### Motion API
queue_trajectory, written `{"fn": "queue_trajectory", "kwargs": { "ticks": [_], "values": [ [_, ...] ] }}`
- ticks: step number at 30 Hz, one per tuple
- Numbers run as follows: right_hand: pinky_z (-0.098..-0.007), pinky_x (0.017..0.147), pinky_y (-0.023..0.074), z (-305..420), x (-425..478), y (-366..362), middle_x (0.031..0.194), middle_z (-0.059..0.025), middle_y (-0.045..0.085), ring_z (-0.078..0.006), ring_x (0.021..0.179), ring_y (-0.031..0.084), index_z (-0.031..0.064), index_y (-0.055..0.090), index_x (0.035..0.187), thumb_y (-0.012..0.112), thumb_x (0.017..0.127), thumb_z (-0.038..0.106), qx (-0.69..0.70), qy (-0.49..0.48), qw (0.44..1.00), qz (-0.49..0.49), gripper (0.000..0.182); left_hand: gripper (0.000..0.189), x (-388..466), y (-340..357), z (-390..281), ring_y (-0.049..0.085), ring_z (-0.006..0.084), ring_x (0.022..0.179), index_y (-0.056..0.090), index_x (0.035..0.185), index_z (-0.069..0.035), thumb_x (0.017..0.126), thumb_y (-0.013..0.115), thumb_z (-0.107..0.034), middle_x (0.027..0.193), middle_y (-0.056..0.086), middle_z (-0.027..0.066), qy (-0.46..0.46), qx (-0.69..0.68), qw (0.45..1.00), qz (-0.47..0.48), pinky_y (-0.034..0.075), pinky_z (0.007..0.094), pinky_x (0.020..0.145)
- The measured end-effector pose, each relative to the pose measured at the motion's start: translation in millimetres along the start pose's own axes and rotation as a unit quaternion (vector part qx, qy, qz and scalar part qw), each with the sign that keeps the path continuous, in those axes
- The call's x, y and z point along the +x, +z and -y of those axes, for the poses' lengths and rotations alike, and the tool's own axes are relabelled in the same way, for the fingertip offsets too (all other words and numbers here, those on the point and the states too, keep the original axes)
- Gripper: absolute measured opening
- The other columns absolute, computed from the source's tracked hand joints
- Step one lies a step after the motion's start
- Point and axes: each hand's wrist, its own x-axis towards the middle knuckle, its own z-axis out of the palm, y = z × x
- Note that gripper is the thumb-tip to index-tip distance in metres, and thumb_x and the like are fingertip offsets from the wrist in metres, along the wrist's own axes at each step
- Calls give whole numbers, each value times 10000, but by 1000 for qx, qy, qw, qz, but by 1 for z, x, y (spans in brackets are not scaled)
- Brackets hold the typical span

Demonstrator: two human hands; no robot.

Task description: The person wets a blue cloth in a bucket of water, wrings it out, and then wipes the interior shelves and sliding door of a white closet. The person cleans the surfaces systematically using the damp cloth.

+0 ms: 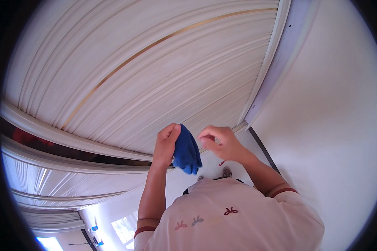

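A dark blue cloth (pixel 187 153) hangs in folds from my left hand (pixel 167 142), pinched between the thumb and the curled fingers at its upper edge. My right hand (pixel 222 141) is raised just to the right of the cloth, apart from it. Its fingers are bent and the thumb lies close to the index finger; whether something thin is between them cannot be made out. Behind both hands stands a pale ribbed panel door (pixel 163 78), crossed by a narrow gold strip (pixel 144 50). Neither hand visibly touches the door.
A white wall (pixel 330 125) rises on the right, with a dark skirting board (pixel 264 150). A dark gap (pixel 81 153) runs along the panel's left edge. On the pale floor (pixel 212 161) lies a small red strip (pixel 222 162) near my shoe (pixel 227 171). Blue items (pixel 95 228) show at lower left.
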Motion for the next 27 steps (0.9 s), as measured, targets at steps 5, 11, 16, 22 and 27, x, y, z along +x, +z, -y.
{"fn": "queue_trajectory", "kwargs": {
  "ticks": [5, 11, 16, 22, 27],
  "values": [
    [-327, 685, 479, -12, 2, 45, 946, -103, 583, -266, 832, 586, 57, 558, 1062, 621, 725, 3, -217, -183, 957, -52, 347, 153, 11, -7, 3, 525, 67, 692, 560, 875, -70, 940, 511, -200, 780, 565, -12, -2, -185, 980, -71, 434, 221, 623],
    [-367, 629, 460, -35, 11, 37, 869, -127, 557, -316, 769, 561, 46, 573, 969, 578, 645, -58, -181, -167, 965, -88, 340, 141, 9, -10, 4, 551, 94, 728, 546, 944, -51, 925, 528, -189, 832, 585, 21, -32, -239, 968, -67, 457, 234, 660],
    [-318, 502, 439, -16, 24, 19, 714, -96, 546, -237, 539, 540, 45, 603, 925, 491, 751, -70, -306, -107, 927, -190, 237, 379, 5, -7, 8, 561, 120, 794, 532, 1051, 3, 838, 651, -287, 895, 601, 46, -16, 7, 999, 42, 457, 266, 716],
    [-287, 620, 484, -16, 31, 12, 815, -126, 610, -227, 660, 601, 15, 555, 1004, 489, 803, -61, -178, -160, 934, -263, 224, 364, 4, 21, 7, 627, 328, 701, 582, 1031, -56, 716, 698, -198, 766, 635, 162, 74, 407, 909, 54, 482, 377, 674],
    [-394, 681, 462, -23, 59, -29, 921, -171, 566, -349, 773, 559, 29, 525, 1009, 662, 689, -9, -258, -334, 814, -398, 350, 390, 7, 25, -27, 596, 188, 714, 536, 1109, -63, 740, 663, -56, 799, 614, 91, 206, 322, 921, -74, 481, 297, 656]
  ]
}}
